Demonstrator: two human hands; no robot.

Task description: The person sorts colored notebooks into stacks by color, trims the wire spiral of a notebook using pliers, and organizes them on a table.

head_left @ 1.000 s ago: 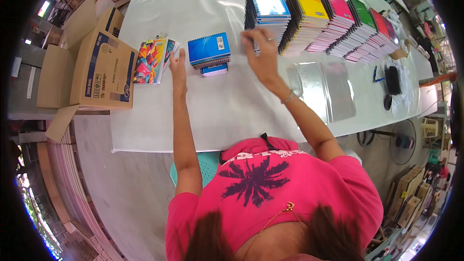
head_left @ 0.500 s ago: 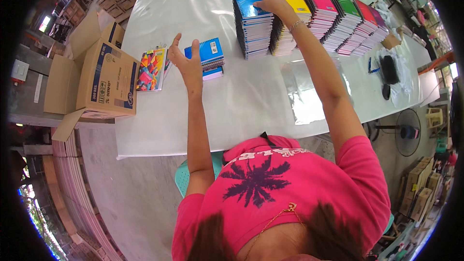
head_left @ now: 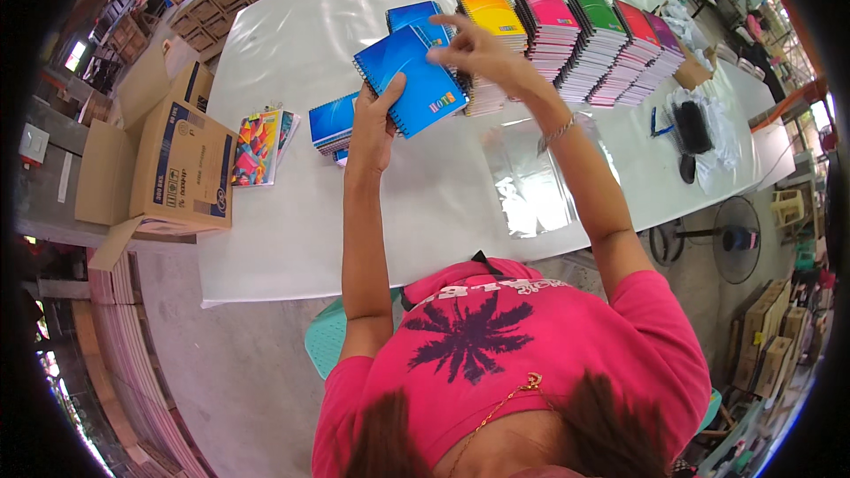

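My left hand (head_left: pixel 376 119) holds a blue spiral notebook (head_left: pixel 414 80) by its lower left edge, thumb on the cover, tilted above the table. Whether more than one notebook is in that grip I cannot tell. Just off the notebook's upper right side is my right hand (head_left: pixel 485 51), thumb and forefinger apart, slightly blurred. Behind it stands the blue notebook stack (head_left: pixel 413 14), partly hidden by the held notebook. A lower pile of blue notebooks (head_left: pixel 331 120) lies to the left of my left wrist.
Yellow (head_left: pixel 490 13), pink (head_left: pixel 547 7), green (head_left: pixel 598 11), red (head_left: pixel 637 18) and purple (head_left: pixel 664 31) notebook stacks line the far right. Patterned notebooks (head_left: pixel 258 146) lie beside an opened carton (head_left: pixel 181 164) at left. Clear plastic (head_left: pixel 531 186) and a black brush (head_left: pixel 691 128) are at right.
A blue notebook has come off the tall blue stack into my left hand. My right hand has drawn back from that stack, and my left hand has moved right and closed. The view has shifted slightly.
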